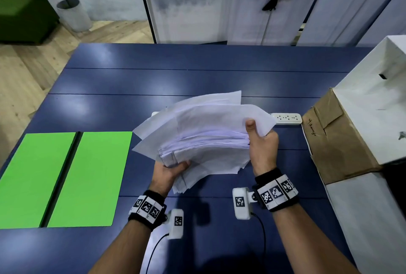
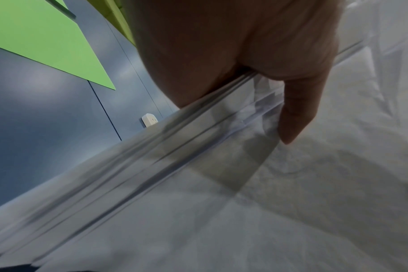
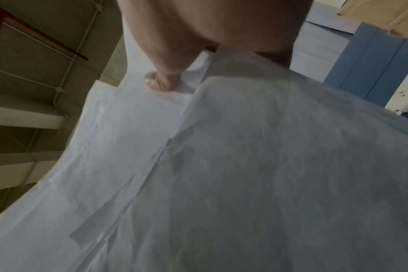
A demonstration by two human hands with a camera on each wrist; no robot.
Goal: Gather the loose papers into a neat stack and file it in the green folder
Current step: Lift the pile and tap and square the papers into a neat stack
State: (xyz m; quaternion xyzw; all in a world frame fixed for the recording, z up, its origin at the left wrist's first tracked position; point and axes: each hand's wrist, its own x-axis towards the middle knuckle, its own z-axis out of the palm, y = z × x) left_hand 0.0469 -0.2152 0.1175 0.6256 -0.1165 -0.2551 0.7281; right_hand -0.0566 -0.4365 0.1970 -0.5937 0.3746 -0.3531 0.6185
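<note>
Gripping an uneven bundle of papers (image 1: 204,135) from both sides, the left hand (image 1: 169,172) and right hand (image 1: 262,148) hold it above the table's (image 1: 197,71) middle; the open green folder (image 1: 66,177) lies near the left edge.

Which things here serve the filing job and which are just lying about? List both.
For the job: papers, held in the left hand and right hand; green folder, lying open on the table.

Lying about: power strip; cardboard box; potted plant.
</note>
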